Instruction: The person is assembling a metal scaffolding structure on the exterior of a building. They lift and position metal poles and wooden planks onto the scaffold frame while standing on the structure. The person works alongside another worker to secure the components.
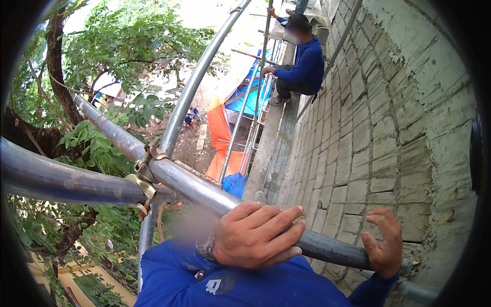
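Note:
A grey metal scaffold pipe (199, 187) slants across in front of me, from the upper left to the lower right. My left hand (261, 233), with a watch (206, 249) at its wrist, lies over this pipe with its fingers bent across it. Farther right, by the lower stretch of the pipe, is my right hand (384, 240). Its thumb and fingers are curved and apart, with nothing between them, and its palm side is against or close to the pipe. A brass-coloured clamp (143, 184) joins the slanting pipe to a thick horizontal pipe (66, 174) on the left.
A block wall (378, 138) rises along the right. Below, another person (304, 59) in blue crouches on a narrow plank walkway (279, 148), one hand at an upright pole (265, 41). Orange sheeting (220, 138) and blue tarpaulin (248, 97) hang beside it. Tree branches (128, 46) fill the left.

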